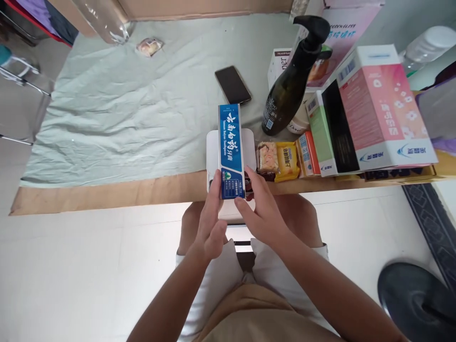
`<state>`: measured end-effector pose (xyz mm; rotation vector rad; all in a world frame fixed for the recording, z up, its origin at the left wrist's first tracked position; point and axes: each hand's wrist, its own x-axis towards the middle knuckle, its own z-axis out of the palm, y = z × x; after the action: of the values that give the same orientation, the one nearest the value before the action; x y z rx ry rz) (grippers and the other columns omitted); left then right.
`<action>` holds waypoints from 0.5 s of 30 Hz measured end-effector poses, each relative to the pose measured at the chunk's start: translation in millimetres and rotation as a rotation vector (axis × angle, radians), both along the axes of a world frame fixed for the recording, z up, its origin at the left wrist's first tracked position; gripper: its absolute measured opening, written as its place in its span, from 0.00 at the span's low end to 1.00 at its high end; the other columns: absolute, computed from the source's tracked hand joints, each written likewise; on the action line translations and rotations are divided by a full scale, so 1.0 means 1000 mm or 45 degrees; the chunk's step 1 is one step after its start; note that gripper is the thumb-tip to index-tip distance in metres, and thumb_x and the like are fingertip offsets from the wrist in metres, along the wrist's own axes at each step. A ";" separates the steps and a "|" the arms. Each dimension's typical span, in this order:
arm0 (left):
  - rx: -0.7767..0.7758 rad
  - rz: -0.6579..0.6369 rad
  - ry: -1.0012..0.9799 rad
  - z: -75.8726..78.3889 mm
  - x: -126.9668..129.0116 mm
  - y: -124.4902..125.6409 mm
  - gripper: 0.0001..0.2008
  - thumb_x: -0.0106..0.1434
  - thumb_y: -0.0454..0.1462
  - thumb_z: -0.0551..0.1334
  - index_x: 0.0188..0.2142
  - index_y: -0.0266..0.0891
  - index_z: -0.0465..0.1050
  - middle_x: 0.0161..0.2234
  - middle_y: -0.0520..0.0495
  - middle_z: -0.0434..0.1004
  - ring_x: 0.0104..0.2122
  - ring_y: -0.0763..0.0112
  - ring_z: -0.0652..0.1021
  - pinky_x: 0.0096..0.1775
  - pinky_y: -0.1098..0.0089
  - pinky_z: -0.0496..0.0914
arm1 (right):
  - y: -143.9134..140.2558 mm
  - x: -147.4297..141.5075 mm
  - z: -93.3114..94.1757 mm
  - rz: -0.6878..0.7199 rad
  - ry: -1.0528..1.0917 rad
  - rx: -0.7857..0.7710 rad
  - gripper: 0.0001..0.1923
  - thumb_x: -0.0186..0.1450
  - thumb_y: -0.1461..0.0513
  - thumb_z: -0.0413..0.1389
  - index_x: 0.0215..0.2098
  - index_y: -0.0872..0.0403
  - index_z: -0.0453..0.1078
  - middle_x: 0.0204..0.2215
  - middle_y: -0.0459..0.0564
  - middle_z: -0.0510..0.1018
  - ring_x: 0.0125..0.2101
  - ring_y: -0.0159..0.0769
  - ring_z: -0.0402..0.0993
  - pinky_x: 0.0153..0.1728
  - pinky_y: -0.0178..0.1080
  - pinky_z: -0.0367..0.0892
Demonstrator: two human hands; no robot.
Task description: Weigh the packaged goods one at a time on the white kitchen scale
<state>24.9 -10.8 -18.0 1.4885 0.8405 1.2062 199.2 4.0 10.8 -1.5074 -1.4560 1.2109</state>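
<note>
A long blue toothpaste box (230, 137) lies on top of a flat white thing (249, 142) at the table's front edge, with its far end sticking out past it. The left hand (210, 223) is along the left side of the box, and the right hand (261, 209) has its fingers by the right side, near the close end. No fist is made around it. I can't tell if the fingers squeeze the box or just touch it.

The box looks like thin, stiff card, so I think it is light. Its shiny sides may be a bit slippery, and a hard pinch could dent it. The two long sides, close to the middle, look best to hold. It looks shut, so I can't see inside.

The dark pump bottle (290, 85) hides what it holds. The pink and white box (384, 109) looks closed too. A clear wrapper (268, 156) has a bumpy snack in it, but the yellow packet (287, 161) beside it keeps its inside secret.
</note>
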 end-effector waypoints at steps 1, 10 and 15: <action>0.014 0.002 0.034 -0.002 0.001 0.000 0.39 0.81 0.58 0.50 0.85 0.53 0.47 0.87 0.51 0.45 0.86 0.53 0.52 0.85 0.53 0.52 | 0.002 -0.002 -0.002 -0.013 -0.007 -0.006 0.40 0.75 0.48 0.58 0.81 0.46 0.58 0.75 0.61 0.69 0.71 0.55 0.71 0.72 0.66 0.74; 0.260 0.203 0.146 -0.007 0.030 -0.033 0.44 0.78 0.62 0.53 0.85 0.50 0.46 0.87 0.46 0.41 0.86 0.44 0.42 0.86 0.42 0.44 | -0.008 -0.012 -0.009 -0.227 0.005 0.203 0.28 0.79 0.49 0.52 0.74 0.43 0.72 0.67 0.55 0.80 0.65 0.52 0.78 0.68 0.61 0.77; 0.240 0.323 0.312 0.035 0.053 -0.091 0.40 0.80 0.58 0.53 0.84 0.49 0.51 0.83 0.47 0.59 0.83 0.45 0.59 0.82 0.42 0.61 | -0.054 0.010 0.026 -0.265 -0.030 0.635 0.31 0.79 0.61 0.52 0.78 0.36 0.66 0.65 0.47 0.83 0.61 0.43 0.82 0.58 0.48 0.84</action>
<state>78.3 -102.2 17.5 1.7469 1.1325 1.3342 209.7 -50.3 36.9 -1.2868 -1.4396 0.6446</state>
